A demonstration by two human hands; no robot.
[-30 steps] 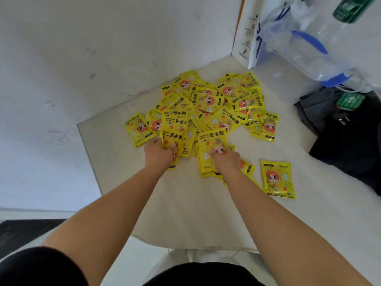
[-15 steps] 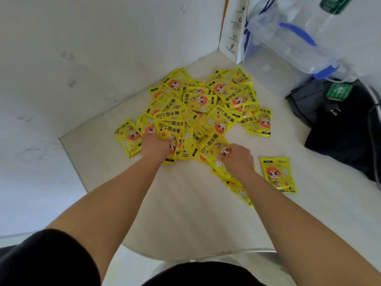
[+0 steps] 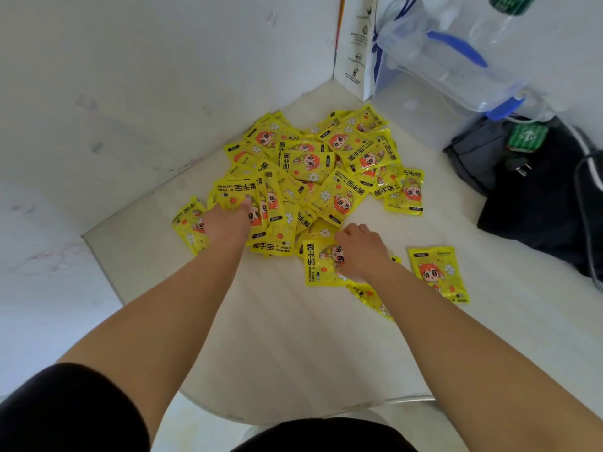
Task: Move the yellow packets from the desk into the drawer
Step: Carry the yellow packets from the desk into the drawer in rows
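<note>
**Both hands at the packet heap**

The yellow packets [image 3: 313, 164] lie in a heap on the table [image 3: 293, 337], near the wall corner. The left hand [image 3: 225, 223] rests on the heap's near-left edge; whether its fingers grip, I cannot tell. The right hand [image 3: 359, 252] curls its fingers on one packet [image 3: 318, 262], probably pinching it.

One left hand [image 3: 225, 225], one right hand [image 3: 360, 254], one desk [image 3: 293, 340], yellow packets [image 3: 310, 163] too heaped to count.
</note>
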